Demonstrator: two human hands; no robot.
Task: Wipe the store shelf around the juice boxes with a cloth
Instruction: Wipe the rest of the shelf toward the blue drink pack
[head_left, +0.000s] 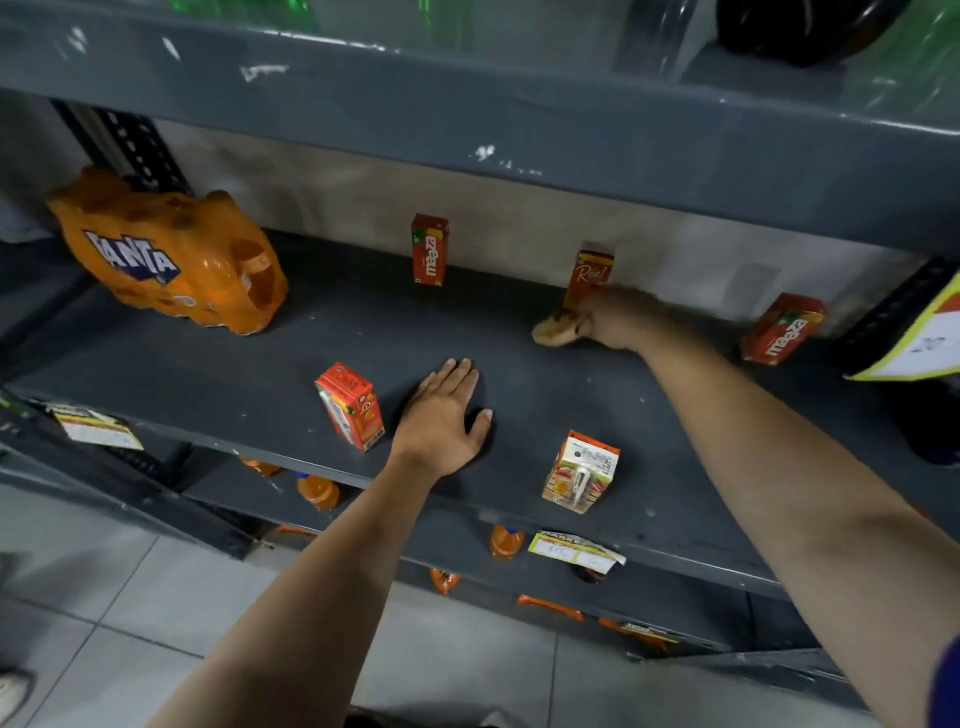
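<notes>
Several juice boxes stand on the dark grey shelf (270, 374): a red Maaza box (430, 250) at the back, an orange Real box (588, 278), a tilted Maaza box (783, 328) at the right, a red box (351, 406) near the front and a pale box (581, 473) at the front edge. My right hand (618, 318), blurred, grips a tan cloth (560, 329) on the shelf just in front of the Real box. My left hand (441, 415) rests flat, fingers straight, on the shelf between the two front boxes.
A shrink-wrapped Fanta pack (169, 254) lies at the shelf's left end. A yellow-edged price card (919, 338) hangs at the right. Another shelf (519, 114) runs close overhead. Orange bottles (318, 492) stand on the shelf below, with price tags (576, 552) on the front lip.
</notes>
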